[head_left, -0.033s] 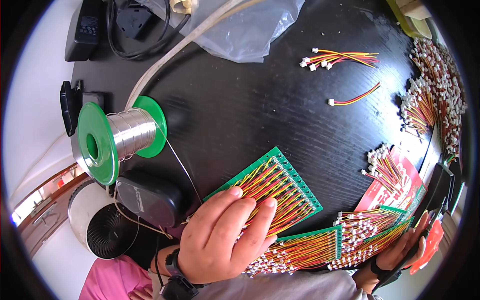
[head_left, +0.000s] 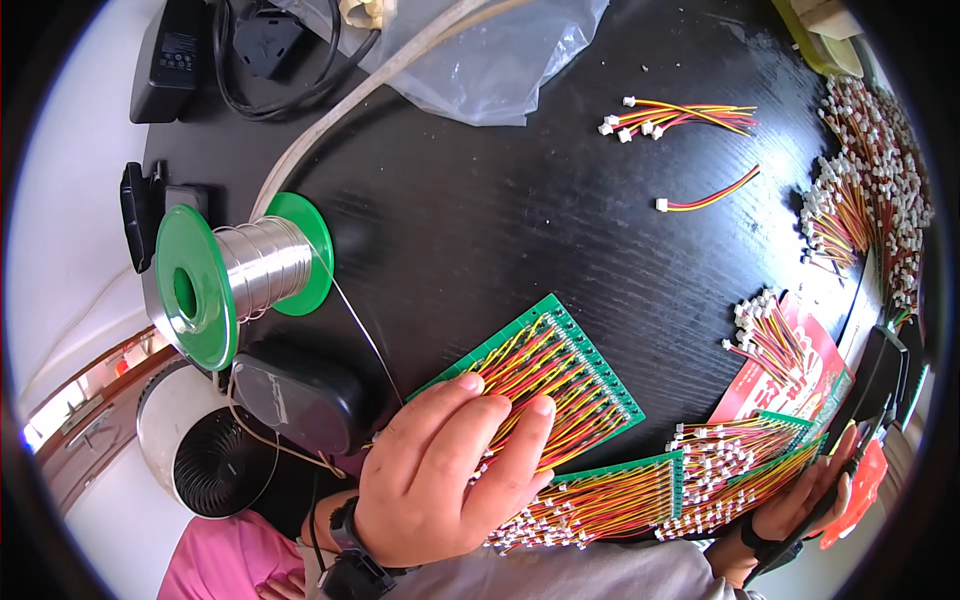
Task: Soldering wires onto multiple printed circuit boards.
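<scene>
My left hand (head_left: 445,475) lies over a green circuit board (head_left: 612,398), fingers apart and resting on its rows of red, yellow and dark wires. Its thumb is hidden. From a green spool (head_left: 200,290) of solder wire (head_left: 268,262), one strand (head_left: 365,328) runs down to the edge of this hand. At the lower right, my right hand (head_left: 795,508) is bent around a dark slender thing (head_left: 850,465) that I cannot make out. Between the hands lies a second wired board (head_left: 625,487) with white plugs, beside another wired board (head_left: 745,452).
Loose plug-ended wires (head_left: 685,118) and a single wire lead (head_left: 710,195) lie at the back. A large heap of leads (head_left: 875,180) covers the far right, near a small bunch (head_left: 770,335) on red paper. A clear plastic bag (head_left: 480,65), black adapter (head_left: 168,60) and white fan (head_left: 205,440) stand around.
</scene>
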{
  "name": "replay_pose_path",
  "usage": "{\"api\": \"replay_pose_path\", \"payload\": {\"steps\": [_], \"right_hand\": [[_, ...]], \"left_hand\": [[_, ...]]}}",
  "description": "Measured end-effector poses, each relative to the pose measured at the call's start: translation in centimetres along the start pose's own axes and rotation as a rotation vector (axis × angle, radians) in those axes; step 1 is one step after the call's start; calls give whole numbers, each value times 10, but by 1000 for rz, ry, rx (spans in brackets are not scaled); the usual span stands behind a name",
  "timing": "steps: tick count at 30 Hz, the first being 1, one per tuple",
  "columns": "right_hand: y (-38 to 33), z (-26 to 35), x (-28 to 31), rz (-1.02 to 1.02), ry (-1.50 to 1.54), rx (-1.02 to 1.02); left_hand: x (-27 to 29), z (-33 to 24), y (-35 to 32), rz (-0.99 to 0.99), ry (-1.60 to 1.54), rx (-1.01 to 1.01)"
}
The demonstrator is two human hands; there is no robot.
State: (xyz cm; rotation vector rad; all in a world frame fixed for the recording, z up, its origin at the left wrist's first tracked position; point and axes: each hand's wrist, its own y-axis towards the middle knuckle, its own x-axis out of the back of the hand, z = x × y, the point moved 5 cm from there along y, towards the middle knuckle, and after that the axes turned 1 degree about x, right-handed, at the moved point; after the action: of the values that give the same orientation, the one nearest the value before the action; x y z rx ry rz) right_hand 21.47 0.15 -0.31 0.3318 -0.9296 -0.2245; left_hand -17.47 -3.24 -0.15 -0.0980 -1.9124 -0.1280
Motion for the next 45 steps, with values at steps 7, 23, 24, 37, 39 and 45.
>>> {"api": "replay_pose_path", "payload": {"steps": [7,23,24,37,39,45], "right_hand": [[-1,2,-1,-3,-15,8],[-5,-1,-1,-39,91,-36],[-4,-3,-1,-24,70,-29],[-11,-4,1,50,116,-49],[-11,-5,0,63,133,-62],[-9,-2,-5,47,153,-61]], "left_hand": [[4,2,3,23,-54,34],[1,-3,5,60,-61,71],[2,-3,6,56,-67,64],[14,-12,-6,0,112,-2],[23,-23,-12,8,145,-97],[8,-33,11,31,67,-161]]}}
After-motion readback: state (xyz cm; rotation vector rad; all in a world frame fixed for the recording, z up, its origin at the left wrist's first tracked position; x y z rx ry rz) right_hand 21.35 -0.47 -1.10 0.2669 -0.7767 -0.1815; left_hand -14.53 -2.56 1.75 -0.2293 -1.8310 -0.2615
